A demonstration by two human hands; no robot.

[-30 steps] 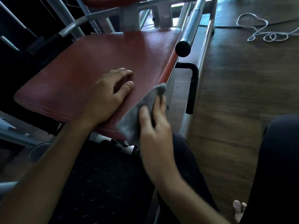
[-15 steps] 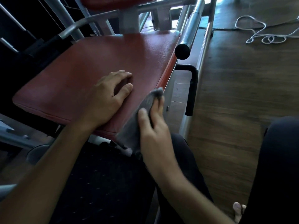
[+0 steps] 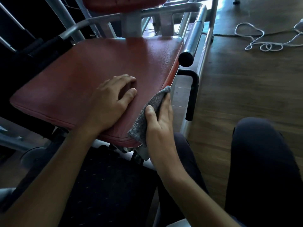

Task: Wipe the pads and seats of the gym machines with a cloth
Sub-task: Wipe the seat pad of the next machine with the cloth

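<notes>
While left hand (image 3: pixel 111 104) rests relaxed on seat (image 3: pixel 98 63), right hand (image 3: pixel 160 125) grips cloth (image 3: pixel 144 123), hiding seat's side edge.

The seat (image 3: pixel 91 74) is a dull red, with a pale shiny patch at its far end and a thin seam line along the near edge. The back pad (image 3: pixel 123 4) above it is the same red. The cloth (image 3: pixel 147 115) is grey and looks speckled and fuzzy. The frame bars (image 3: pixel 132 22) are silver grey. The handle (image 3: pixel 192 95) is black, and so is the round cap (image 3: pixel 186 59). The floor (image 3: pixel 246 99) is brown wood with darker streaks. The rope (image 3: pixel 268 46) is white. The trousers (image 3: pixel 262 169) are dark blue. The mat (image 3: pixel 106 194) is black with rows of little pale dashes
</notes>
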